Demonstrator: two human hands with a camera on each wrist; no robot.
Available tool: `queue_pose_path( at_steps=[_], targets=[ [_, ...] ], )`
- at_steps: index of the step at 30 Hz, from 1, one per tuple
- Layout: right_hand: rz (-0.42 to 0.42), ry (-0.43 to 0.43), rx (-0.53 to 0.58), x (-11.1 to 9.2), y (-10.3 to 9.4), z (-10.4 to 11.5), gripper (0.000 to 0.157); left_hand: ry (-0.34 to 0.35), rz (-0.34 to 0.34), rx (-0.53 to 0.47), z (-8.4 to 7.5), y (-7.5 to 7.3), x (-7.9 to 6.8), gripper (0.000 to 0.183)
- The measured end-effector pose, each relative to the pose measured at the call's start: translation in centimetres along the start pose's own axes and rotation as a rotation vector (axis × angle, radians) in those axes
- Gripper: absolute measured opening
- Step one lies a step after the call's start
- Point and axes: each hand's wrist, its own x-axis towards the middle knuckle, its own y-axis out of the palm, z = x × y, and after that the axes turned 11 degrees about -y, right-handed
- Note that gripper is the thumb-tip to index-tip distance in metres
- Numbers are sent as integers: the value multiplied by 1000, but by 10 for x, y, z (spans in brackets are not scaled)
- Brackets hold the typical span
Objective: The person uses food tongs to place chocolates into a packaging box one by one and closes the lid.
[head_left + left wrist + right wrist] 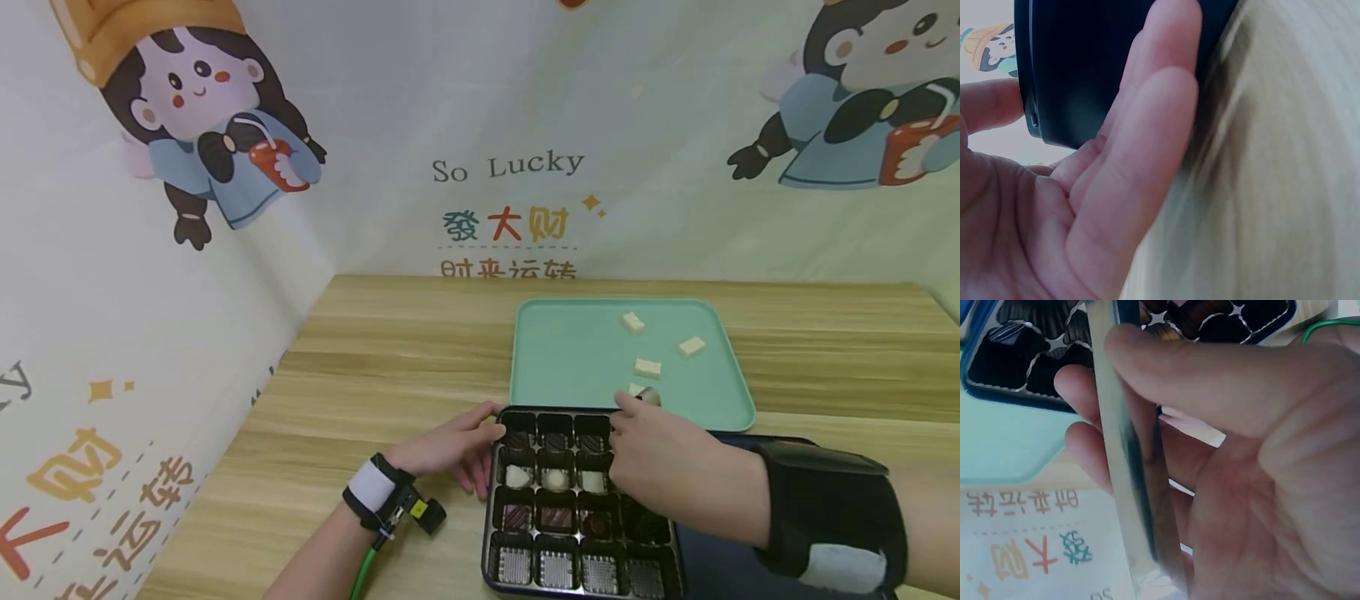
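Observation:
My left hand (457, 454) grips the upper left corner of a black chocolate box (495, 517), thumb at the rim. The left wrist view has the fingers along the outside of the box (1079, 81). My right hand (667, 458) is over the box's right column, holding shiny metal tongs (648, 396). In the right wrist view, the thumb presses the flat metal of the tongs (1141, 506) against the fingers. Dark chocolates (555, 440), white ones (555, 480) and brown ones (557, 518) sit in rows of compartments. The tongs' tips are hidden behind the right hand.
A mint-green tray (570, 350) lies behind the box, with several small white blocks (648, 368) on it. To the box's right is a dark blue panel (727, 558), partly under the right arm. The wooden table (397, 358) meets a printed backdrop (375, 208).

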Motion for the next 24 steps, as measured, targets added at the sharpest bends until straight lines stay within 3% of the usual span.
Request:
queue_pose_path(
  at_steps=[5, 12, 17, 24],
  targets=[
    [-83, 46, 15, -20, 3, 0, 12, 9, 7, 7, -1, 0, 0, 40],
    [-147, 23, -57, -34, -2, 6, 17, 4, 6, 9, 0, -1, 0, 41],
    [-102, 10, -157, -29, -6, 16, 25, 0, 8, 10, -1, 0, -1, 40],
    [-34, 1, -208, -21, -9, 22, 35, 2, 9, 7, -1, 0, 0, 41]
  ],
)
